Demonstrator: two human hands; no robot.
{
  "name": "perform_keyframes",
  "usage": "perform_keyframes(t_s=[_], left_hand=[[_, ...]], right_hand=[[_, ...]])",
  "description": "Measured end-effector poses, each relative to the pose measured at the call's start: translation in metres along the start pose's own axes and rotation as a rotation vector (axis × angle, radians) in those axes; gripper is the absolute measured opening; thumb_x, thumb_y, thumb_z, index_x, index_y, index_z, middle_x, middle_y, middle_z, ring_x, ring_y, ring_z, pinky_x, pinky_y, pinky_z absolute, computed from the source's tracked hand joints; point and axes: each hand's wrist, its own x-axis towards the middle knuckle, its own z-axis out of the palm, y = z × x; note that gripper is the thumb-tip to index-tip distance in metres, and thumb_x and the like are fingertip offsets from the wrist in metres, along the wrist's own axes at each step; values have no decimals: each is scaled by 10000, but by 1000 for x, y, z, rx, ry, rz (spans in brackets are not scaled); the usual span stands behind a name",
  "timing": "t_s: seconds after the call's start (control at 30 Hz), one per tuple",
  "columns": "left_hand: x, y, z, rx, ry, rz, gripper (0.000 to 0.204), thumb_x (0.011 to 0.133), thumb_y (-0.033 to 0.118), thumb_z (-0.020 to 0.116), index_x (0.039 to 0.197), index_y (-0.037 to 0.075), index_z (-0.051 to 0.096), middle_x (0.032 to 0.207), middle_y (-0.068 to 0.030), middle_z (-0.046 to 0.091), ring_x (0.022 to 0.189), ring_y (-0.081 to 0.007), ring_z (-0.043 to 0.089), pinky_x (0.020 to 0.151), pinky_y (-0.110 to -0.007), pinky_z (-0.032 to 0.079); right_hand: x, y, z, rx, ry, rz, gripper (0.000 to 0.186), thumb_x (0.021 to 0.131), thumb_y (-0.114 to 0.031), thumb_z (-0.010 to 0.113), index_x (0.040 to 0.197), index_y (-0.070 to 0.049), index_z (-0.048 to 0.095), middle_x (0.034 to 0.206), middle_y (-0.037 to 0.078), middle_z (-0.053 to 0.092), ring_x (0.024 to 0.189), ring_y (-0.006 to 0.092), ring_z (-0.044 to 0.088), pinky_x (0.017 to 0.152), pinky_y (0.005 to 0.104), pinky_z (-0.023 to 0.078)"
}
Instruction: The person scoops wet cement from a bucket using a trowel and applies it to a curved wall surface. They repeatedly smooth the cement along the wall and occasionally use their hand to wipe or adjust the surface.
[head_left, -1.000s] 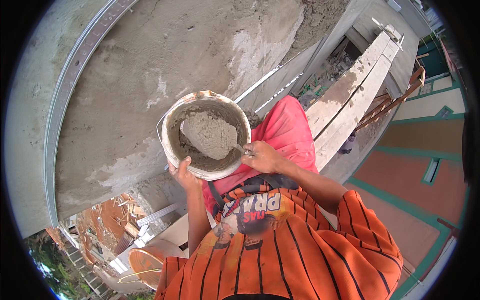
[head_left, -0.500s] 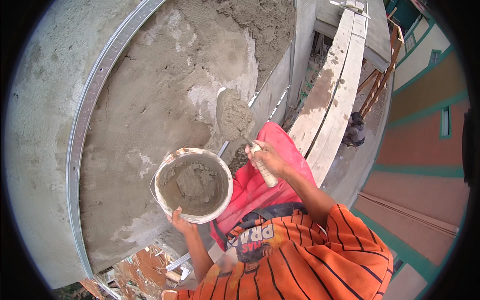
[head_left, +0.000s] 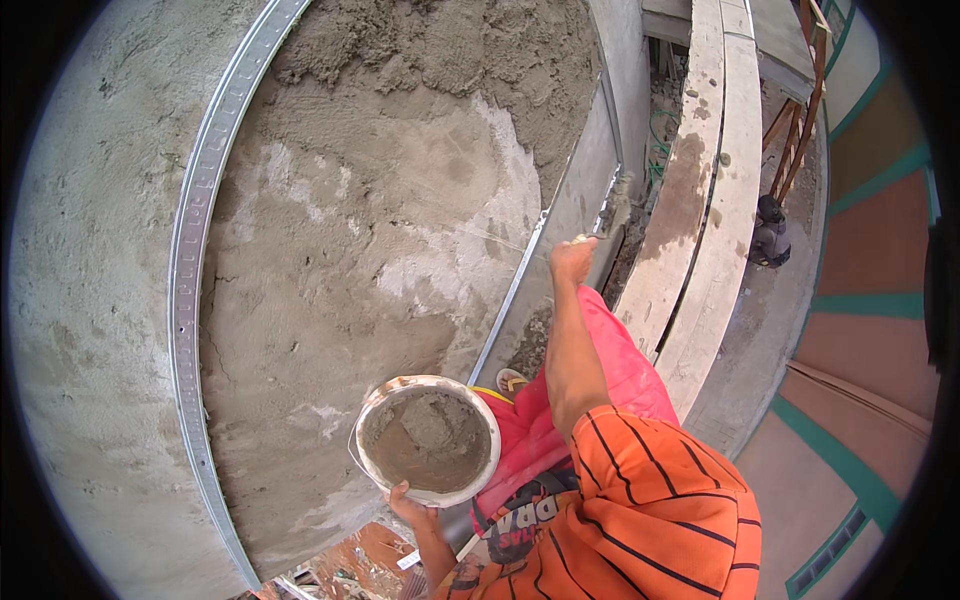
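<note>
My left hand (head_left: 408, 505) grips the lower rim of a white bucket (head_left: 470, 465) holding grey mortar (head_left: 430, 425). My right hand (head_left: 572, 258) is stretched out to the upper right, closed on a trowel handle. The trowel (head_left: 614, 212), seen nearly edge-on with grey mortar about it, is at the narrow wall face right of the grey plastered wall (head_left: 330, 270). Rough, thick mortar (head_left: 440, 50) covers the top of that wall. A thin straight metal strip (head_left: 510, 300) runs along its right edge, and a perforated metal channel (head_left: 190, 280) along its left.
Two long pale planks (head_left: 725, 200) run along the right, stained with mortar, beside a debris-filled gap. Beyond them a person (head_left: 768, 235) in dark clothing is low by wooden bracing (head_left: 795, 130), near a pink and green building (head_left: 870, 340). My sandalled foot (head_left: 508, 385) shows beside the bucket.
My right hand has lifted the mortar-loaded trowel out of the bucket and reached up and right toward the wall. The bucket, in my left hand, sits lower in view; the view has shifted.
</note>
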Motion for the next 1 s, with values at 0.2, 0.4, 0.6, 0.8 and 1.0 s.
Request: perform_keyframes(t_s=[0.2,0.4,0.6,0.8,1.0], left_hand=[[-9,3,2,3,25,-146,625,628,121,558,1233,-15,483,1111,-160,588,1005,-330,597,891,-432,495],[-17,0,24,-33,42,-77,644,642,92,542,1272,-4,452,1140,-164,565,1048,-330,585,894,-452,511],[-32,-6,55,-27,-70,98,631,662,-31,509,1290,-9,458,1145,-139,568,1023,-260,589,892,-356,487],[-40,-8,73,-26,-249,145,668,632,-75,490,1299,-63,475,1192,-132,563,1051,-210,577,914,-297,452],[-42,-11,54,26,-274,174,652,654,-45,507,1305,-85,493,1218,-130,590,1122,-206,557,980,-294,402]], right_hand=[[-152,52,-15,502,-755,-696,335,804,-127,597,1053,14,422,833,232,608,800,429,612,702,462,459],[-179,84,-116,-258,-1249,-1088,334,846,-231,619,1059,-12,482,841,191,614,730,406,618,641,488,471],[-195,50,-127,-1144,-1102,-1619,291,914,-232,507,1088,0,531,861,187,659,734,357,672,619,472,542],[-225,106,-128,-1500,-1074,-1642,198,873,-104,485,987,25,585,926,174,674,818,278,694,597,364,547],[-204,74,-150,-1392,-697,-2009,252,869,-156,508,1008,25,615,915,164,677,767,288,692,625,405,544]])
